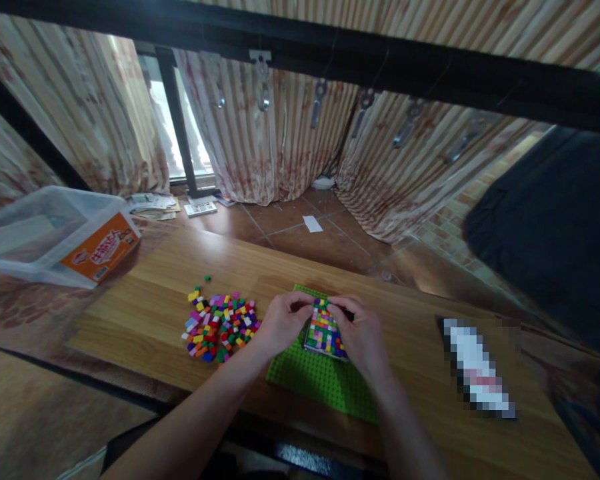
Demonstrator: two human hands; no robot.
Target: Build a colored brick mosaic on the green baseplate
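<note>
A block built of many coloured toy bricks stands on a green studded baseplate in front of me. My left hand grips it at the far left corner, thumb and fingers closed together there. At the far right corner my right hand holds it too, with the thumb on top and the other fingers curled behind. Whether a loose brick sits between the fingertips is too small to tell. Left of the baseplate lies a heap of small loose bricks in many colours.
The wooden table carries all this. A clear plastic bin with an orange label stands beyond its left end. A pixelated dark-edged object lies at the right. Several metal hooks hang from a black bar above.
</note>
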